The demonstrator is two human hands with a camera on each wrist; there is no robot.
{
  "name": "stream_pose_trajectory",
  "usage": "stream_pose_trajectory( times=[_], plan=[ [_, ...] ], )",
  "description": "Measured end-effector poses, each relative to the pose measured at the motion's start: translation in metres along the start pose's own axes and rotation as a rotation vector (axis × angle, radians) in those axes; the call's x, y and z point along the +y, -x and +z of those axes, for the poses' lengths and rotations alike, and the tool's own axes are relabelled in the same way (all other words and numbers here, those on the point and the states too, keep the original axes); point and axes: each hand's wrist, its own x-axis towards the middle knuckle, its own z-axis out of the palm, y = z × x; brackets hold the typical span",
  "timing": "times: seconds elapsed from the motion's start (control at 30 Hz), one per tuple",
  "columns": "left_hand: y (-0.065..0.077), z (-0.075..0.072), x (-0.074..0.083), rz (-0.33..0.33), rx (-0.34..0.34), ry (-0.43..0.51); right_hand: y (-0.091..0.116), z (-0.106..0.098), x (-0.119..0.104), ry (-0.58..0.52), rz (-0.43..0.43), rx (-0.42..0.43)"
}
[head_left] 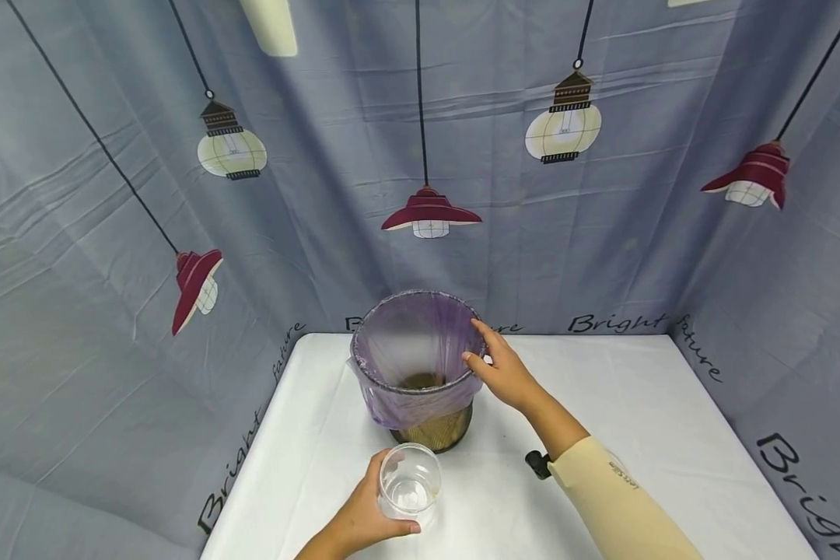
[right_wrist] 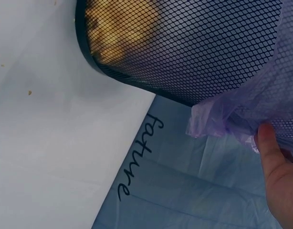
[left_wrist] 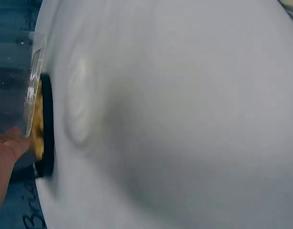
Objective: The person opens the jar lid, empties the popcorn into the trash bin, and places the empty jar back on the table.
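Note:
A black mesh wastebasket [head_left: 437, 432] lined with a purple plastic bag [head_left: 385, 400] stands on the white table. My right hand [head_left: 504, 373] grips its rim on the right side, thumb and fingers at the bag's folded edge. In the right wrist view, that hand [right_wrist: 282, 186] is against the bag outside the mesh. Yellowish material [right_wrist: 122, 28] shows through the lower mesh. In front of the wastebasket my left hand [head_left: 364, 505] holds a clear plastic cup [head_left: 411, 478], its mouth facing up toward the head camera. The left wrist view catches only part of the cup [left_wrist: 13, 90].
A white cloth covers the table [head_left: 616, 420]. Grey-blue curtains [head_left: 336, 155] printed with lamps and lettering hang behind and at both sides. Small crumbs [right_wrist: 29, 92] lie on the cloth. A black object [head_left: 537, 464] is at the right wrist.

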Motion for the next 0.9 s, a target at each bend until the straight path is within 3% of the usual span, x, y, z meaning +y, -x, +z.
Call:
stream_pose_trajectory(
  times=[0.33, 0.5, 0.7, 0.9],
  plan=[
    [-0.047, 0.064, 0.013, 0.121, -0.145, -0.020, -0.001, 0.001, 0.005, -0.004, -0.017, 0.022],
    [-0.062, 0.091, 0.013, 0.157, -0.194, -0.018, -0.002, 0.002, 0.007, -0.013, -0.034, 0.023],
    [-0.067, 0.103, 0.006, 0.201, -0.213, -0.066, -0.002, 0.002, 0.007, -0.027, -0.036, 0.030],
    [-0.060, 0.105, -0.005, 0.142, -0.203, -0.079, -0.002, 0.003, 0.006, -0.023, -0.034, 0.029]
  ],
)
